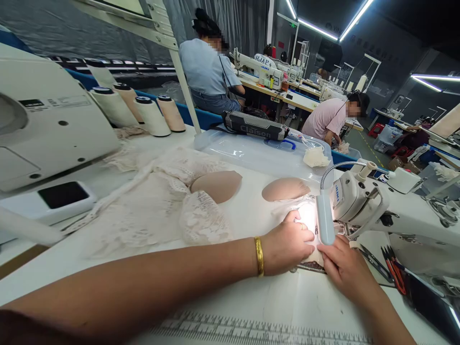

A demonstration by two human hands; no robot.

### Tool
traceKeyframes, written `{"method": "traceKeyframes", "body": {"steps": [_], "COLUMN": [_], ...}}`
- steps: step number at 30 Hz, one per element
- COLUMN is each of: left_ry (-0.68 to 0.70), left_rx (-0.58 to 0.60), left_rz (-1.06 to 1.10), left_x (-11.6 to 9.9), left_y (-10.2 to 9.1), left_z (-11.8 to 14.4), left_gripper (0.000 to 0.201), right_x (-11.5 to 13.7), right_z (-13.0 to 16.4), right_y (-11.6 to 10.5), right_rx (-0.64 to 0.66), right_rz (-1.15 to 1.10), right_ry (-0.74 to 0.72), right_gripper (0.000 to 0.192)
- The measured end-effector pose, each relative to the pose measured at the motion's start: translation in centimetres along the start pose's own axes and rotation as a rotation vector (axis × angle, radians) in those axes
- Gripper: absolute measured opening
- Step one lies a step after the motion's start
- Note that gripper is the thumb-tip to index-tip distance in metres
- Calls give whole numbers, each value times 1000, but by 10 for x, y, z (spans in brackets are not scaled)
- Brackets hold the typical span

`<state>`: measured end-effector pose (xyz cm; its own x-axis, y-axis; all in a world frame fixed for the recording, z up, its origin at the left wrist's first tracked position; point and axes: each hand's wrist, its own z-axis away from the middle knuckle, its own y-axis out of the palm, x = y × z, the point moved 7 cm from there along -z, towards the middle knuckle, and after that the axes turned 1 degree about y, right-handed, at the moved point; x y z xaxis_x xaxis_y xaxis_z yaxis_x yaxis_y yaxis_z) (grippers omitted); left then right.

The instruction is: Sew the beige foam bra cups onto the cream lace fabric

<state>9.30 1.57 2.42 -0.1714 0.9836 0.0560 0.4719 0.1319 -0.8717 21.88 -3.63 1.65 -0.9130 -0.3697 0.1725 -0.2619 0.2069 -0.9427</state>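
Note:
Under the lamp of a white sewing machine [362, 199] lies pale lace fabric [306, 218], joined to or lying against a beige bra cup [283, 189]. My left hand [287, 244], with a gold bangle at the wrist, rests on this fabric with its fingers curled and closed onto it. My right hand [345, 266] is at the fabric's near right edge, its thumb and forefinger pressed together there. The grey lamp head [325, 220] hides the needle and part of the right fingers. To the left, a second cup [217, 186] sits among spread cream lace [147, 211].
Thread snips [395, 270] and a dark phone [431, 299] lie at right. A printed ruler [251, 330] runs along the front. Behind stand a translucent plastic bin [251, 155] and thread cones [153, 117]. Two co-workers [208, 67] sit farther back; another machine [46, 120] is left.

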Motion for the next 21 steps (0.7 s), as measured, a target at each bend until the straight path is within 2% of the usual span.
{"method": "traceKeyframes", "body": {"steps": [7,13,16,18,20,21], "left_ry": [28,21,-49,-92,-78,-66], "left_rx": [20,-10,10,68,129,148], "left_rz": [60,44,-98,-180,-164,-138], "left_x": [19,37,24,5,-19,-30], "left_y": [3,14,14,7,-6,-14], "left_z": [-8,-15,-10,3,22,34], "left_gripper": [16,20,16,10,3,7], "right_x": [-10,-11,-11,-12,-17,-22], "right_z": [-3,-5,-3,2,8,10], "right_y": [9,11,9,10,12,14], "right_rx": [-55,-101,-134,-154,-205,-223], "right_rz": [70,151,141,124,107,99], "right_ry": [33,32,31,14,-26,-49], "right_gripper": [26,28,27,26,26,24]}}
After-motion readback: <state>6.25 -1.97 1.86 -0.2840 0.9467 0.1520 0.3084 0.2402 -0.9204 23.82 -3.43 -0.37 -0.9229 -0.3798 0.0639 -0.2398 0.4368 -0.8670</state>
